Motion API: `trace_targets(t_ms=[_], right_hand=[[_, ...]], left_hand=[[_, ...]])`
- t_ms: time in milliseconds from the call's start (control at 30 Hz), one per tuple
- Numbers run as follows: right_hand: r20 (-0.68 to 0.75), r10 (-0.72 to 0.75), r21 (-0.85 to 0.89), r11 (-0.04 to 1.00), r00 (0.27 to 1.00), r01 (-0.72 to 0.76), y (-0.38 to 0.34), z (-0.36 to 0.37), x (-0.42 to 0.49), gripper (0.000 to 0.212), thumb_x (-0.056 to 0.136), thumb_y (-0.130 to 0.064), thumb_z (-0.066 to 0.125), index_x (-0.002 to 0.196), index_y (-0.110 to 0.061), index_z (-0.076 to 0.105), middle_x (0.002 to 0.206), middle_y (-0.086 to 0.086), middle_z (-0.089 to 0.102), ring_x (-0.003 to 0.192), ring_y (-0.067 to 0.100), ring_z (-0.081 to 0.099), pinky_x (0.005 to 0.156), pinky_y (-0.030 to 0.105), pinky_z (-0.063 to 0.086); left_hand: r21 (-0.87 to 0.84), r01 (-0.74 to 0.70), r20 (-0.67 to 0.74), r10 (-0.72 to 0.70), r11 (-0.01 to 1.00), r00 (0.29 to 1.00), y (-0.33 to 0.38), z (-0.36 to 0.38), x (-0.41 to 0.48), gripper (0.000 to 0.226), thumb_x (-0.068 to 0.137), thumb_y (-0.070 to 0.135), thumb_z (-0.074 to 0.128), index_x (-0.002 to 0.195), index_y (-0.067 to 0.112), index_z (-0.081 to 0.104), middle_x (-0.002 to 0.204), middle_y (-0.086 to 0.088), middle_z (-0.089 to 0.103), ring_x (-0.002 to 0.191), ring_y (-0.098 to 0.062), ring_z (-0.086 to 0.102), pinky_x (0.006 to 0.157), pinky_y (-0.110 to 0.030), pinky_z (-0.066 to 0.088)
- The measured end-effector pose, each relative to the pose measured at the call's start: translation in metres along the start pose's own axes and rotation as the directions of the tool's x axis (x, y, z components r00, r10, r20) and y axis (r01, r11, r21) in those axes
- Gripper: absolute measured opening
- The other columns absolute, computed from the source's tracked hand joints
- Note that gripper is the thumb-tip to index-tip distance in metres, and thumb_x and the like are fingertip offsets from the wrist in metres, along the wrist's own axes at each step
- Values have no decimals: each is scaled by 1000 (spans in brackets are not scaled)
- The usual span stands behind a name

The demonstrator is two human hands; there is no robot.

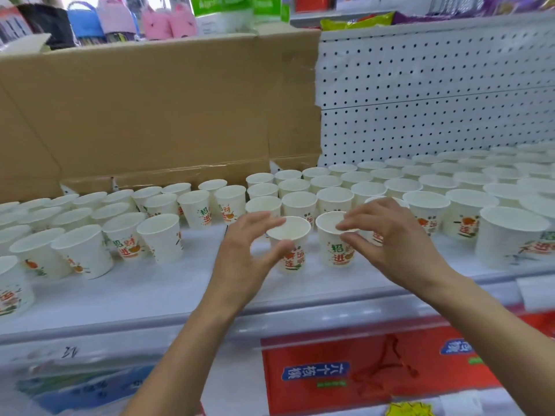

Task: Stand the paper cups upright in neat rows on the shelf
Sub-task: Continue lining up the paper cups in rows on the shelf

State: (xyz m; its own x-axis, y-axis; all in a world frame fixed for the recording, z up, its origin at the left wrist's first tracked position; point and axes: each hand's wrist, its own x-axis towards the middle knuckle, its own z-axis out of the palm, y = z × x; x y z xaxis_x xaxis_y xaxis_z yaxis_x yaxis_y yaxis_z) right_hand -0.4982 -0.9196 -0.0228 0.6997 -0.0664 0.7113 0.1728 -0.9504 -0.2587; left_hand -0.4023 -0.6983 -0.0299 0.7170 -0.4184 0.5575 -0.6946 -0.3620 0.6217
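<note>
my left hand (243, 250): fingers curled round left cup (289, 259) from 9 o'clock. my right hand (393, 235): fingers pinching right cup (333, 250) rim at 3 o'clock.

left grip (240, 253) holds cup (292, 261) | right grip (396, 235) pinches second cup (336, 255) rim

Bare forearms (186, 340), slender fingers (375, 210)
</note>
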Motion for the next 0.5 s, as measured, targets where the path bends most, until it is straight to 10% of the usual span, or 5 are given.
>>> trace_targets(t_ms=[200,500], right_hand=[[9,-17,-52,998,1000,17,12,5,8,12,79,-16,76,90,-21,76,89,-5,71,88,25,59,72,42,47],[-32,-24,-233,972,999,16,16,1,12,8,76,-15,78,82,-18,75,82,-1,70,82,30,60,66,33,35]], left_hand=[[23,41,53,-42,999,998,7,14,11,18,83,32,71,100,29,76,115,15,60,106,5,47,88,0,29],[6,55,104,-55,998,993,13,32,29,17,86,33,69,101,29,75,121,7,63,114,-6,51,100,-28,41]])
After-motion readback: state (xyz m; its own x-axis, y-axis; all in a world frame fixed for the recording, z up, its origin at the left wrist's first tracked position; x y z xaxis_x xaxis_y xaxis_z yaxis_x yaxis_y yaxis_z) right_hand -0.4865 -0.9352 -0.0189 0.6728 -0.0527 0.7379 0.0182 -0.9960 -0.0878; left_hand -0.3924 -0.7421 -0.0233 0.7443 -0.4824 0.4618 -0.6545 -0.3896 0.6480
